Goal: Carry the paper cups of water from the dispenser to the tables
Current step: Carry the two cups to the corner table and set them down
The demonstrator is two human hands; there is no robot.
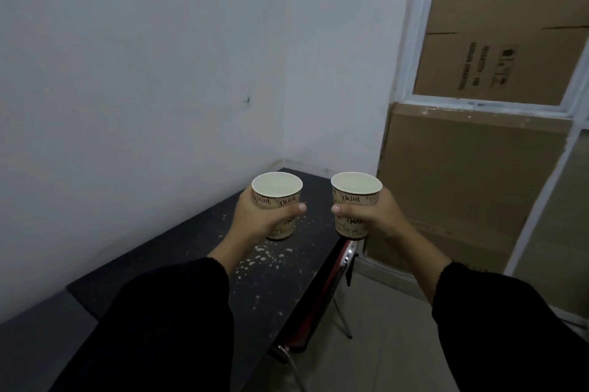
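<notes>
Head view: both hands (pixel 255 219) (pixel 377 216) grip 2 cups (pixel 276 197) (pixel 355 200) above speckled black table (pixel 178 264).

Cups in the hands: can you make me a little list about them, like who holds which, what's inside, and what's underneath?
left cup: upright, held by left hand
right cup: upright, held by right hand
inside: pale liquid, nearly full
print: "Drink"
underneath: black speckled table
behind: cardboard boxes
</notes>
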